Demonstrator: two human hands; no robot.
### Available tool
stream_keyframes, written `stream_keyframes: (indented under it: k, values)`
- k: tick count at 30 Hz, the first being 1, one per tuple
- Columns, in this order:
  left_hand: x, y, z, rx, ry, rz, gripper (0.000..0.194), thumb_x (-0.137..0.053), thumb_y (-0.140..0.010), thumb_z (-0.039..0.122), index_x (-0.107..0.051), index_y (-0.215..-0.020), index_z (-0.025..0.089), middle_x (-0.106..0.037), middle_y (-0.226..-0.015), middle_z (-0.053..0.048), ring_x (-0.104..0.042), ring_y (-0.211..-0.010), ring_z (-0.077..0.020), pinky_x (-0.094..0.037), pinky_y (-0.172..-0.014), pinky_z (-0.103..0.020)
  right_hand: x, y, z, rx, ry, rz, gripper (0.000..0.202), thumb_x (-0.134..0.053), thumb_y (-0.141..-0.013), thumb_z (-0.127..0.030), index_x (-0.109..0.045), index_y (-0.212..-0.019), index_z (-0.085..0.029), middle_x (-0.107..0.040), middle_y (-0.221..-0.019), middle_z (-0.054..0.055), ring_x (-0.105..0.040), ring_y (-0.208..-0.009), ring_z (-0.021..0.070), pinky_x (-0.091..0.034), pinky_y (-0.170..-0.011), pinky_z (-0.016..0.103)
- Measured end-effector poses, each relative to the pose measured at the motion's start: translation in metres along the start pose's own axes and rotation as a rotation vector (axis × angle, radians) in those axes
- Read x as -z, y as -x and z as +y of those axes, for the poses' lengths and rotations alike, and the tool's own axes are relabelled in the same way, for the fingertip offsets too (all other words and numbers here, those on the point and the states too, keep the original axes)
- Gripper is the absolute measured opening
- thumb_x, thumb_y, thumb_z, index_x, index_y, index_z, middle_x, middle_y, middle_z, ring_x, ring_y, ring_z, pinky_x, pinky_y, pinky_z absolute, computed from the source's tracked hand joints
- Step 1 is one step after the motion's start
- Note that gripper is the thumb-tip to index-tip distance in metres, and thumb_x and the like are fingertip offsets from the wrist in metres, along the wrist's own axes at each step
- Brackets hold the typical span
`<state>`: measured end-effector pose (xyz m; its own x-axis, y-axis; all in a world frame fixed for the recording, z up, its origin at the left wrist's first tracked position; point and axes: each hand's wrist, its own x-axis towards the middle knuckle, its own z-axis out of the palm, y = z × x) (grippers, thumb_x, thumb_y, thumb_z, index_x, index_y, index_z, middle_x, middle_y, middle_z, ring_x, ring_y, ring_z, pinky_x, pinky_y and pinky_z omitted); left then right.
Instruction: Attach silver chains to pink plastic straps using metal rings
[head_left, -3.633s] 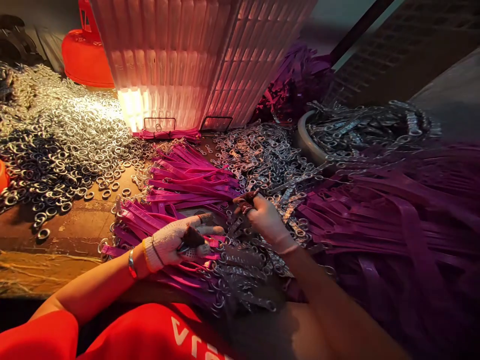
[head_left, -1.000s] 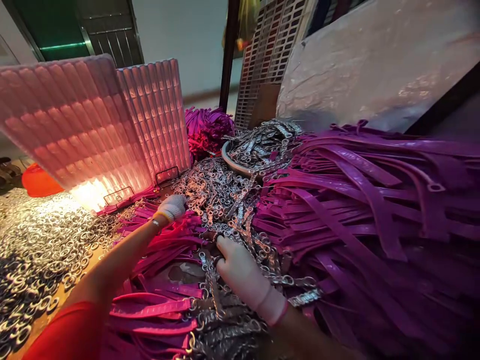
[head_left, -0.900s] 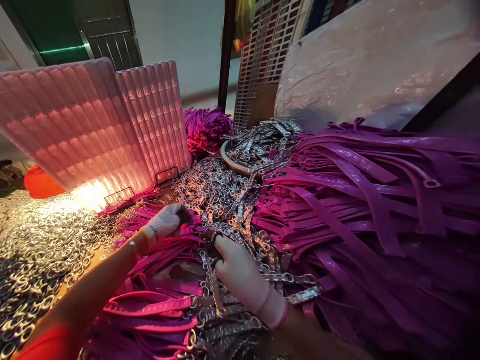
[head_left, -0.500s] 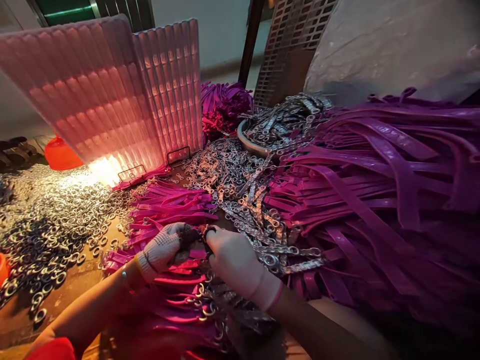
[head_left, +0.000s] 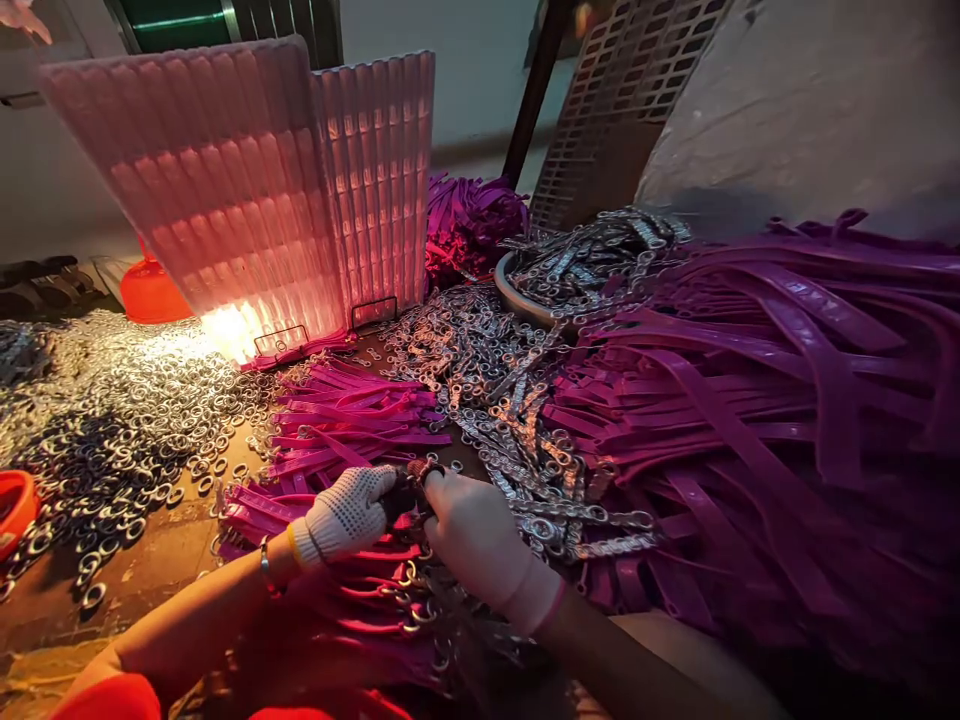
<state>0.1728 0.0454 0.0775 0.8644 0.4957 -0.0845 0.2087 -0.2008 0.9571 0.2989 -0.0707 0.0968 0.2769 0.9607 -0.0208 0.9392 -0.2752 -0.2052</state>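
My left hand (head_left: 346, 515), in a white dotted glove with dark fingertips, is closed in a pinch at the centre. Facing it, my right hand (head_left: 480, 535) in a plain pale glove is curled, its dark-covered fingertips almost meeting the left ones. Whatever is between the fingers is too small and dark to make out. Beneath and in front of both hands lie magenta straps (head_left: 337, 625), several with metal rings (head_left: 409, 575) at their ends. More magenta straps (head_left: 360, 405) lie just beyond. Short metal chain pieces (head_left: 517, 450) are strewn beside my right hand.
A large heap of purple straps (head_left: 750, 370) fills the right side. Loose metal rings (head_left: 150, 420) spread across the left, near an orange container (head_left: 16, 510). Clear ribbed plastic panels (head_left: 232, 180) stand at the back by a bright light. A bowl (head_left: 517, 295) holds chain pieces.
The view has shifted, so the surroundings sit further right. My left hand has turned slightly, showing more of the glove's dotted back. Both hands stay closed and close together.
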Motion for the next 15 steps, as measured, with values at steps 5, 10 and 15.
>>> stream_keyframes:
  k: [5, 10, 15]
  values:
    - [0.000, 0.004, -0.011, 0.063, -0.025, 0.056, 0.027, -0.058, -0.087, 0.035, -0.062, -0.075, 0.012, -0.047, -0.053, 0.003, -0.040, -0.049, -0.0088, -0.032, -0.048, -0.020, 0.001, -0.008, 0.004, 0.029, -0.053, -0.133, 0.037, -0.049, -0.075, -0.005, -0.062, -0.108, -0.015, -0.073, -0.103, 0.012, -0.067, -0.093, 0.0221, -0.038, -0.073, 0.029]
    - [-0.005, 0.008, -0.025, -0.104, -0.319, 0.059, 0.018, -0.055, -0.087, 0.021, -0.066, -0.076, 0.012, -0.065, -0.074, -0.002, -0.054, -0.069, -0.0128, -0.039, -0.062, -0.021, -0.005, -0.008, 0.005, 0.015, -0.010, -0.183, 0.025, -0.049, -0.078, -0.011, -0.064, -0.098, -0.015, -0.074, -0.089, 0.012, -0.070, -0.083, 0.0245, -0.034, -0.063, 0.031]
    - [-0.006, 0.000, -0.027, -0.129, -0.496, -0.064, 0.014, -0.053, -0.080, 0.009, -0.062, -0.069, 0.012, -0.060, -0.066, 0.000, -0.049, -0.061, -0.0100, -0.035, -0.057, -0.020, -0.010, -0.002, -0.002, 0.053, 0.107, -0.187, 0.025, -0.049, -0.079, -0.012, -0.064, -0.099, -0.015, -0.074, -0.085, 0.014, -0.071, -0.080, 0.0274, -0.033, -0.059, 0.031]
